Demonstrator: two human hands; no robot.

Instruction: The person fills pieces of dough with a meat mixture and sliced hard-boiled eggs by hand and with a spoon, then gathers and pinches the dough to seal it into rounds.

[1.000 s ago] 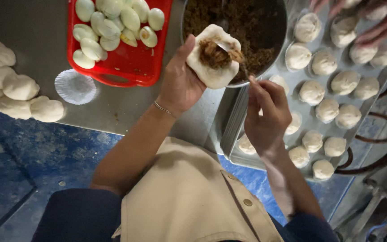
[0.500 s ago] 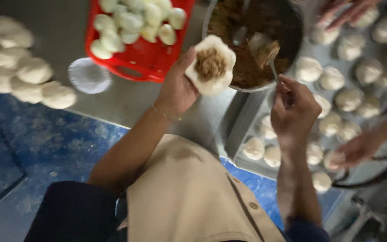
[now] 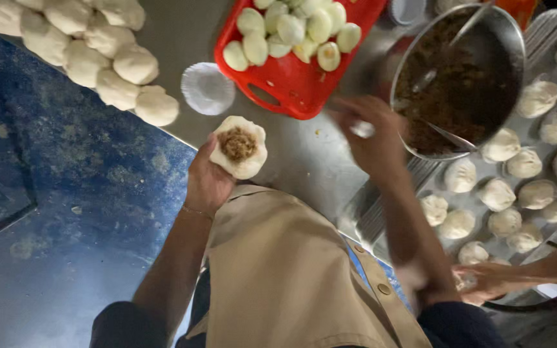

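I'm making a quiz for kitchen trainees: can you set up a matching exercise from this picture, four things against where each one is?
Things:
1. dough round with filling
2. peeled eggs
3. brown filling
4. plain dough balls

Places:
A. in the metal bowl
B. on the red tray
C. in the left hand
D. in a heap at the table's left edge

Pairs: 1-C, 2-B, 3-A, 4-D
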